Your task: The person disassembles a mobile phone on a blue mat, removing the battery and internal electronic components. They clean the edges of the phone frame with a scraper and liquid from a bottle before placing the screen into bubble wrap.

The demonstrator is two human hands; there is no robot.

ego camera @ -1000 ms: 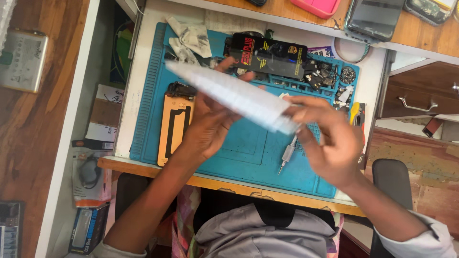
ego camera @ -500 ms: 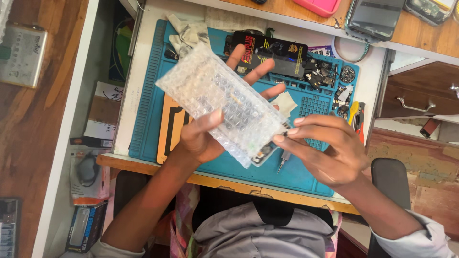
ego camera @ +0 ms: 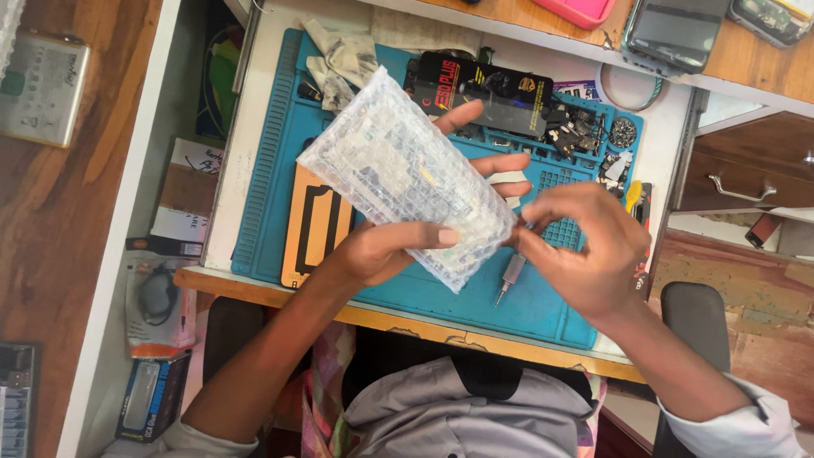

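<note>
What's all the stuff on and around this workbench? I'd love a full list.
bubble-wrap pouch: one, clear, held above the mat in both hands
work mat: one, blue, covering the bench top
screwdriver: one, grey, lying on the mat below the pouch
black box: one, black with yellow print, at the mat's far edge
orange frame: one, orange and black, on the mat under the left forearm
small parts: several, dark, far right corner of the mat
cloth: one, grey-white, crumpled at the far left of the mat
pink case: one, pink, on the wooden shelf
left hand: cradles the pouch from underneath
right hand: pinches the pouch's right end
</note>
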